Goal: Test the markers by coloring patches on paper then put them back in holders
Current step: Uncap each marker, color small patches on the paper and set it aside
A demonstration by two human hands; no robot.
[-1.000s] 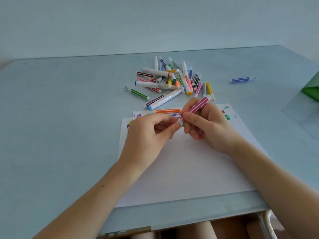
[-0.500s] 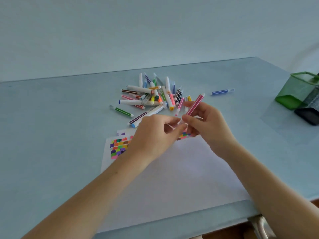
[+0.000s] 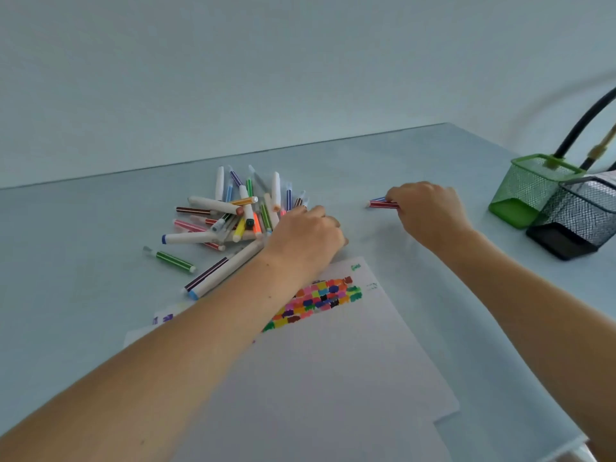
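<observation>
A heap of markers (image 3: 240,215) lies on the pale blue table (image 3: 83,261), beyond a white paper (image 3: 333,378) that carries a block of coloured patches (image 3: 316,298). My left hand (image 3: 306,238) is on the right edge of the heap, fingers bent down among the markers; what they touch is hidden. Out to the right, my right hand (image 3: 428,211) holds a pink striped marker (image 3: 381,204) low over the table, right beside a blue striped marker (image 3: 378,199) lying there. A green mesh holder (image 3: 530,191) and a black mesh holder (image 3: 580,221) stand at the far right.
A green striped marker (image 3: 173,260) and a long white marker with a blue cap (image 3: 226,273) lie apart from the heap, at its left and front. A black cable (image 3: 586,125) rises behind the holders. The table's near edge runs at the bottom right.
My hands have separated. The right hand carried the pink marker right, down to the blue marker. The left hand went to the heap. The view has swung right, showing both holders.
</observation>
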